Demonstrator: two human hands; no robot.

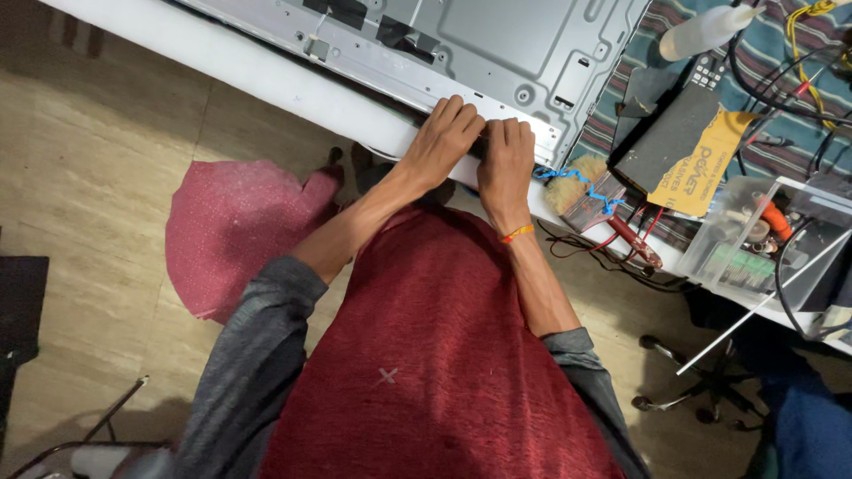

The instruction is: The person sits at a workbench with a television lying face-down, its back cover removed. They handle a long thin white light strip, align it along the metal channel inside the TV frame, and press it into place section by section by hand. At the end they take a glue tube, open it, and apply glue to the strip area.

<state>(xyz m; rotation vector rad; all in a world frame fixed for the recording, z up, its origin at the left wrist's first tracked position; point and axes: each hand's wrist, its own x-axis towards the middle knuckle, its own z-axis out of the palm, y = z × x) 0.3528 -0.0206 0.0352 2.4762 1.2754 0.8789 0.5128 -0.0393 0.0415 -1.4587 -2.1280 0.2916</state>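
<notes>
Big grey metal back panel point(497, 44) lies flat on the white bench point(248, 66), its near edge at the bench lip. Both hands sit side by side on that near edge strip point(417, 75): left hand point(444, 137) with fingers curled over the rim, right hand point(506, 160) pressed knuckles-up just beside it, touching. Both closed down on the edge; can't tell if anything small is pinched underneath.

Right of the hands: brush with blue cord point(577, 191), red-handled tool point(635, 241), clear plastic parts box point(763, 239), tangle of black cables point(799, 89).

Risks, my read: panel overhangs near the lip, so a hard pull could slide it off. Sheet edge could cut fingertips. Elbow swing right could knock the tool or box down.
</notes>
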